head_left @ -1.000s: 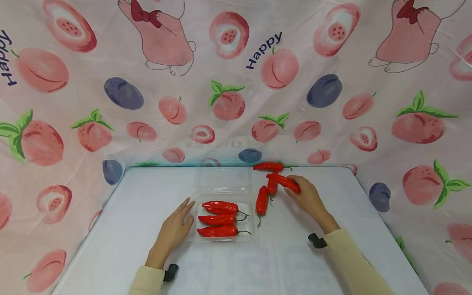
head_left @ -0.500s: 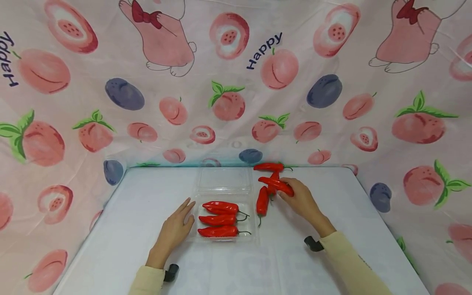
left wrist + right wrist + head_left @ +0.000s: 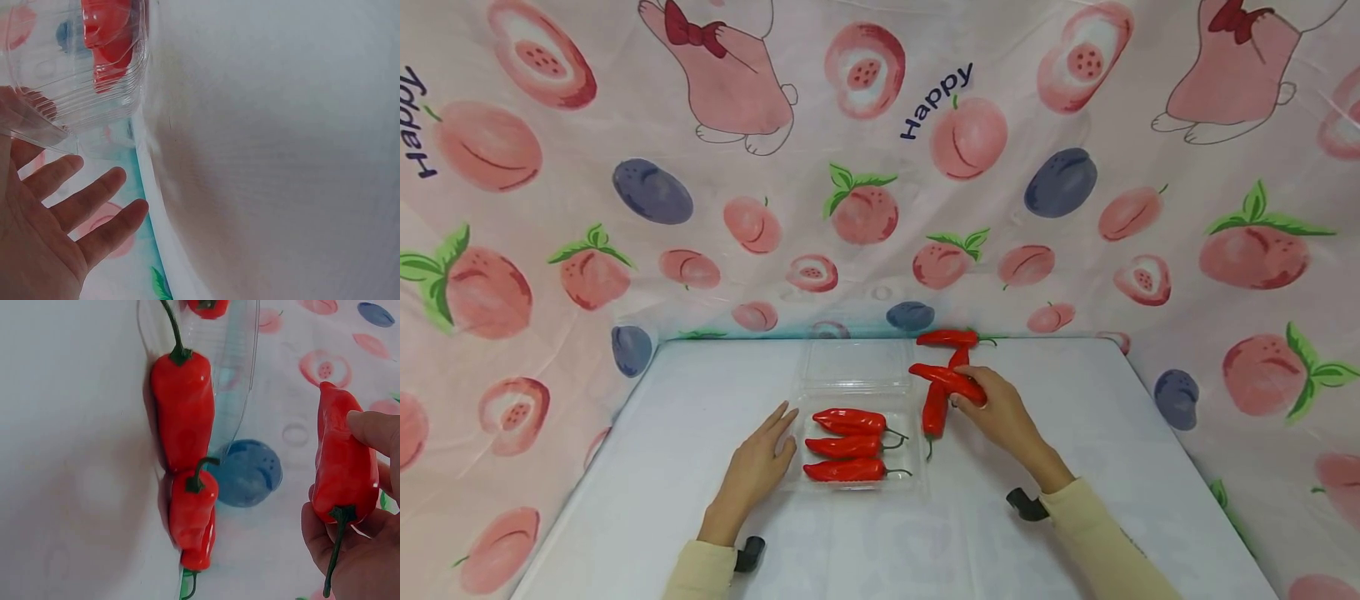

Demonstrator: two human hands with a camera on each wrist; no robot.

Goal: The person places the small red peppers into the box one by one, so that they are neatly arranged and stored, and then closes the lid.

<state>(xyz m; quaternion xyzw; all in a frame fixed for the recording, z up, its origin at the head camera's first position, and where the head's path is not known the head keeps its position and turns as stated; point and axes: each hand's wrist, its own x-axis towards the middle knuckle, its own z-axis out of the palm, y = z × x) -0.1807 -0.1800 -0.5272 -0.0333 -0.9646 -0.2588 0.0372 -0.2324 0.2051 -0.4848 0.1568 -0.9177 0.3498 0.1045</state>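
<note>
My right hand [image 3: 1002, 414] holds a red pepper [image 3: 947, 382] between thumb and fingers, raised above the loose peppers right of the box. In the right wrist view the held pepper [image 3: 345, 459] hangs with its green stem toward the camera. A clear plastic box [image 3: 901, 479] stands with its lid [image 3: 857, 364] laid back. Inside it, three red peppers [image 3: 846, 447] lie side by side, stems to the right. At the box's left side rests my left hand [image 3: 752, 471], fingers extended. In the left wrist view its fingers [image 3: 94, 200] are spread beside the clear wall [image 3: 94, 106].
Loose red peppers lie right of the box: one upright in view [image 3: 934, 412], one partly covered behind the held pepper, and one at the back edge [image 3: 949, 337]. A white table [image 3: 700, 400] meets a fruit-print cloth [image 3: 865, 183] behind. Each wrist carries a black camera [image 3: 1027, 505].
My right hand has moved left and slightly toward me with the pepper, over the loose peppers toward the box. The left hand and the peppers in the box have stayed put.
</note>
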